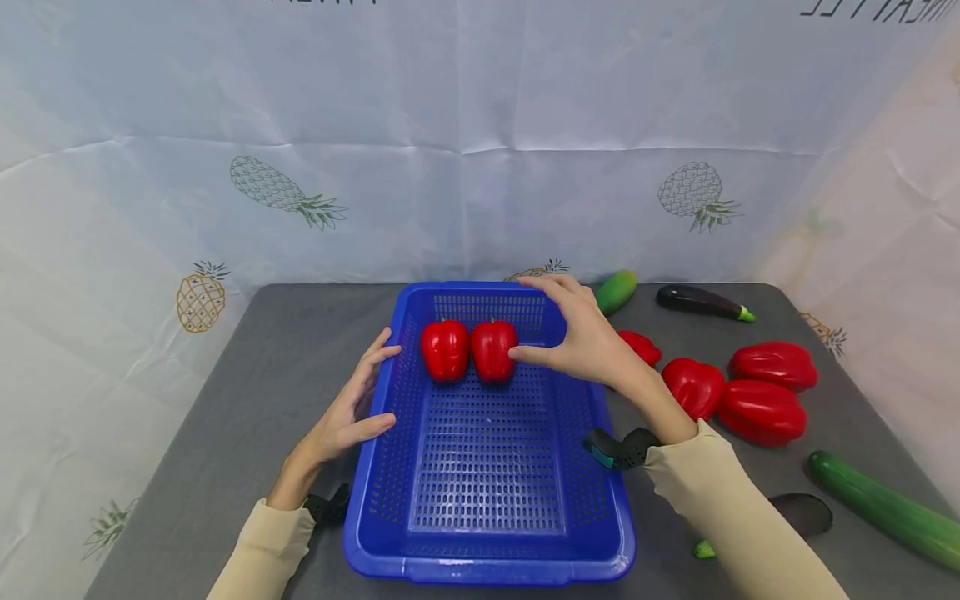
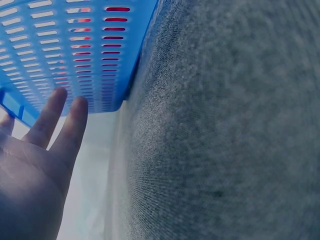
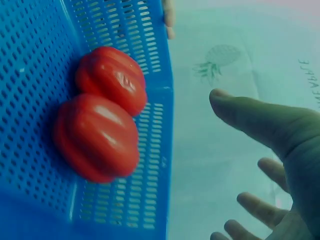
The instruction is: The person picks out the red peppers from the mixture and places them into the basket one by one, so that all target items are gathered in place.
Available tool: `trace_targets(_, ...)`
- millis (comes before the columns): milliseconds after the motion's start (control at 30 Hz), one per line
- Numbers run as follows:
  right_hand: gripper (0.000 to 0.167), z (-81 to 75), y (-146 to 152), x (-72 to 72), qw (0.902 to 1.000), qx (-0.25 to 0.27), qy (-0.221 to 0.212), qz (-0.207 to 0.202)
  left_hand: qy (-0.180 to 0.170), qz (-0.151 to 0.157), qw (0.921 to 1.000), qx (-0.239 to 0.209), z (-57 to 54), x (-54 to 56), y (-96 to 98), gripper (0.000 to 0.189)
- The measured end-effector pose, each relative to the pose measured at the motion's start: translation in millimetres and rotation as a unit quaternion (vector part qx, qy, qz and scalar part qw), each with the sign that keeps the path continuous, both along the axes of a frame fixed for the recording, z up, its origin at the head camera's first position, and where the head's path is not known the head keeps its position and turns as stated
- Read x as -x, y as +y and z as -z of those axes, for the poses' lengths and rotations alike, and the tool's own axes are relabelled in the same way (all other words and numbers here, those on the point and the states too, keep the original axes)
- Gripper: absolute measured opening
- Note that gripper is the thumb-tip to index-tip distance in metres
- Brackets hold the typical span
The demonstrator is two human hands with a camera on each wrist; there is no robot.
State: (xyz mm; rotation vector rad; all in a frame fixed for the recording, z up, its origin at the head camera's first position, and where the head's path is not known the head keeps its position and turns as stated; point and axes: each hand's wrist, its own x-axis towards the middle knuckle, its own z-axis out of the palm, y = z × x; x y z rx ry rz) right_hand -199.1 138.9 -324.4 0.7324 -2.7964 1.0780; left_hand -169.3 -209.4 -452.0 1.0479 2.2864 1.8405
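Observation:
A blue plastic basket (image 1: pixel 491 571) with slotted walls stands on the grey table. Two red bell peppers (image 1: pixel 446 352) (image 3: pixel 96 137) sit side by side inside it, near the back wall. At the basket's left side is my left hand (image 1: pixel 347 414), its thumb and fingertips at the rim; the left wrist view shows its extended fingers (image 2: pixel 72 122) against the outer slotted wall. My right hand (image 1: pixel 579 333) hovers over the back right of the basket, thumb and fingers spread apart and nothing between them. Its thumb tip overlaps the right-hand pepper in the head view.
Right of the basket lie several more red bell peppers (image 1: pixel 761 412), one partly behind my right wrist. A green cucumber-like vegetable (image 1: pixel 617 292) and a dark eggplant (image 1: pixel 701 302) lie at the back. Nearer are a long cucumber (image 1: pixel 885 508) and another eggplant (image 1: pixel 804 513), partly under my sleeve.

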Motion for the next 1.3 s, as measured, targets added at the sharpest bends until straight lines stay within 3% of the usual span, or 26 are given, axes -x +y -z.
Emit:
trace_targets(200, 0.081, -3.4, 28.4, -9.3, 0.9993, 0.004, 0.035, -0.012, 0.008, -0.006, 0.9999, 0.005, 2.1, 0.6, -1.5, 0.079)
trace_targets(467, 0.075, 0.7, 70.7, -24.7, 0.9978, 0.018, 0.063, 0.012, 0.006, -0.007, 0.9999, 0.007, 1.0, 0.5, -1.8, 0.079)
trace_targets(733, 0.079, 7.3, 108.3, -40.1, 0.9972, 0.027, 0.061, 0.034, 0.004, 0.001, 1.0, 0.0, 1.7, 0.3, -2.0, 0.078)
trace_targets(933, 0.084, 17.5, 131.8, -50.1, 0.9982, 0.017, 0.032, 0.048, -0.011, 0.0, 0.9999, 0.002, 0.4, -0.4, -1.8, 0.079)
trace_targets(1300, 0.087, 36.9, 160.1, -57.4, 0.9972, 0.013, 0.032, 0.066, 0.001, 0.009, 0.9999, -0.012, 0.8, 1.0, -1.2, 0.08)
